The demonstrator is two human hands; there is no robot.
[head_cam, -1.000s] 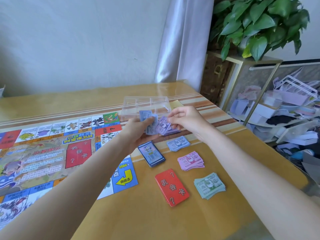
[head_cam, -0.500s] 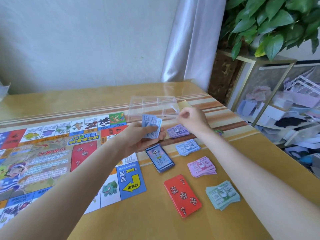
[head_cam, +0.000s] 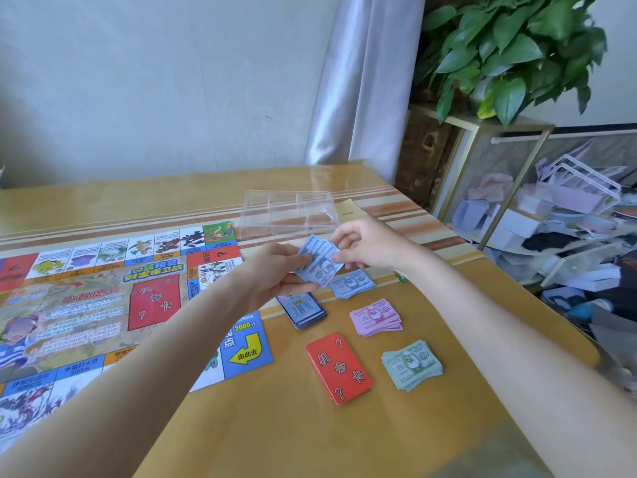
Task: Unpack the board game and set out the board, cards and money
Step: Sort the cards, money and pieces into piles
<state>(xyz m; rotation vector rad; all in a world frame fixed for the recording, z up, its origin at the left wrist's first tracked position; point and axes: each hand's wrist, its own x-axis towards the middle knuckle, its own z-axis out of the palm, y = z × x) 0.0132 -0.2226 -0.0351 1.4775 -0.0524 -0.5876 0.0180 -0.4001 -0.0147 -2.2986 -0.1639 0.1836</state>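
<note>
There are two hands, a left hand (head_cam: 275, 274) and a right hand (head_cam: 365, 243). One bunch of blue notes (head_cam: 319, 262) is in the hands. Three piles of money lie on the table: one blue pile (head_cam: 351, 282), one pink pile (head_cam: 375, 317) and one green pile (head_cam: 412, 365). There are two card decks: one red deck (head_cam: 338, 368) and one dark blue deck (head_cam: 301, 309). There is one board (head_cam: 103, 305), one clear tray (head_cam: 287, 212), one yellow slip (head_cam: 349, 209) and one plant (head_cam: 517, 53).

Blue banknotes (head_cam: 319, 263), pink notes (head_cam: 375, 317), green notes (head_cam: 412, 364), red card deck (head_cam: 338, 368)
</note>
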